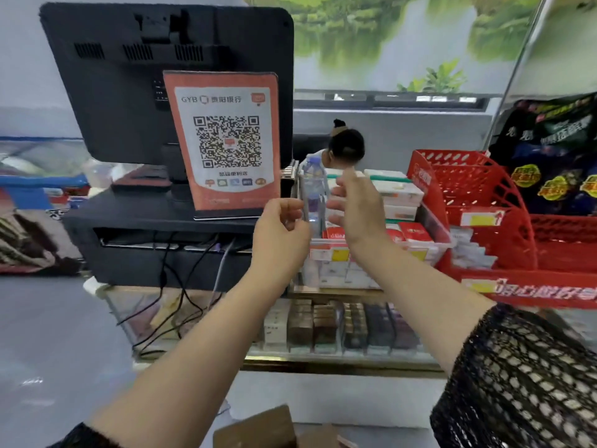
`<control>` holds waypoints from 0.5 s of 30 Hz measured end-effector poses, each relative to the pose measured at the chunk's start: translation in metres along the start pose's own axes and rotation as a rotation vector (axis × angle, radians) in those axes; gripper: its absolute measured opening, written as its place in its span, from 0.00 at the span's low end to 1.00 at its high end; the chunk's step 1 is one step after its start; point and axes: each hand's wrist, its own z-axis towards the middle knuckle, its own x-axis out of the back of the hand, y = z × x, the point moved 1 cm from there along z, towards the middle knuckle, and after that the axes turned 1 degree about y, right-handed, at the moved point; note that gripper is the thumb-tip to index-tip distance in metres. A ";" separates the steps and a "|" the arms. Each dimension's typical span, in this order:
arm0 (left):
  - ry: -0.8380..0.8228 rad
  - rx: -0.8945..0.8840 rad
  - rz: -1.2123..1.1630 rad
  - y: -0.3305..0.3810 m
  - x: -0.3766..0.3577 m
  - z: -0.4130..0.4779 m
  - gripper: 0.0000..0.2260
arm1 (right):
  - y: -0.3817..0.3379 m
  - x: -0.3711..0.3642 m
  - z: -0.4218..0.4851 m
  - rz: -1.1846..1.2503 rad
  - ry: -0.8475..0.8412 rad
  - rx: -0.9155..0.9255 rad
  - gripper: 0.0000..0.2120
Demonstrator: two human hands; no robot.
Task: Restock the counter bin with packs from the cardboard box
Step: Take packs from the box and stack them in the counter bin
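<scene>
Stocking looks mid-step over the bin (pixel 433 229): left hand (pixel 281 229) fingers curled, on what I cannot tell; right hand (pixel 353 210) loose, empty. Next, likely a reach down to the box (pixel 258 428).

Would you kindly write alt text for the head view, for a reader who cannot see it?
A person's left hand and right hand are raised at a clear counter bin of red and white packs, beside a QR payment sign; a cardboard box sits below.
</scene>
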 end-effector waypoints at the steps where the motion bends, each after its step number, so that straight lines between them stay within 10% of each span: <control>1: 0.011 0.021 0.009 -0.006 0.002 -0.007 0.14 | 0.002 0.000 -0.009 0.017 -0.010 0.014 0.14; 15: 0.227 0.515 0.147 -0.252 0.000 -0.160 0.08 | 0.250 0.032 -0.161 -0.124 -0.374 -0.378 0.06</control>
